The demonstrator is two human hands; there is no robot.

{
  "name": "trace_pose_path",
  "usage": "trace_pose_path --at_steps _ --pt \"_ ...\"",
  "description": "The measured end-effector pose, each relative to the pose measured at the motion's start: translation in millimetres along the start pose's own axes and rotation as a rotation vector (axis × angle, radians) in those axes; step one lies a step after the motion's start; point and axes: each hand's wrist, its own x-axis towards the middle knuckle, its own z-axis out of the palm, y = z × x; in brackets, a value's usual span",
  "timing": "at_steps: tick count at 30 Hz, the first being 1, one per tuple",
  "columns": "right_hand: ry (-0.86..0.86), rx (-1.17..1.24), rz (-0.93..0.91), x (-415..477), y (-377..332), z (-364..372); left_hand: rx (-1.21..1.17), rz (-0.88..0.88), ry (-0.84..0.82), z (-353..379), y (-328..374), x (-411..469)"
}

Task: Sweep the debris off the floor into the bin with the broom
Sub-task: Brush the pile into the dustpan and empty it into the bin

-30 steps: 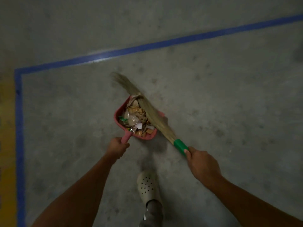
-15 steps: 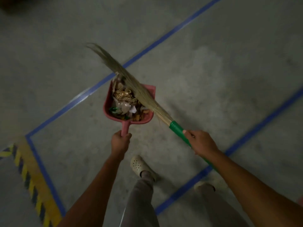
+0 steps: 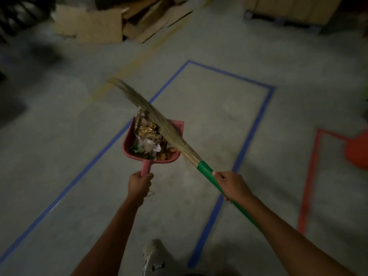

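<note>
Two hands occupy the lower centre of the head view. The left hand (image 3: 139,183) is curled tight round the handle of a red dustpan (image 3: 177,128), held out in front at mid-frame over the concrete floor (image 3: 59,136). The debris (image 3: 148,140), crumpled wrappers and paper scraps, lies heaped inside the dustpan; I can read no printing on any wrapper. The right hand (image 3: 232,186) grips the green handle of the broom (image 3: 205,170), fingers wrapped round it just below the binding. The straw bristles (image 3: 159,124) lie across the right side of the dustpan, over the debris, tips toward the upper left. Blue tape lines (image 3: 256,120) mark a rectangle on the floor; red tape (image 3: 310,176) marks another at the right, beside an orange-red round object (image 3: 358,150) at the right edge. Flattened cardboard (image 3: 95,24) lies at the top. A pale perforated shoe (image 3: 153,250) shows at bottom centre, with a small dark label (image 3: 158,266) just below it, too blurred for me to read
</note>
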Motion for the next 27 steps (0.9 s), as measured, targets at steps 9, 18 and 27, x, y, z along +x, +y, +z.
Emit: trace_pose_path --at_steps 9,18,27 --pt "0.268 0.186 0.142 41.9 97.7 -189.8 0.140 0.244 -0.261 217.9 172.7 -0.9" --pt "0.556 0.292 0.281 122.5 201.7 -357.3 0.290 0.417 -0.546 471.2 314.3 37.4" --pt "0.725 0.479 0.529 150.4 286.0 -469.8 0.511 0.546 -0.824 699.2 430.9 8.6"
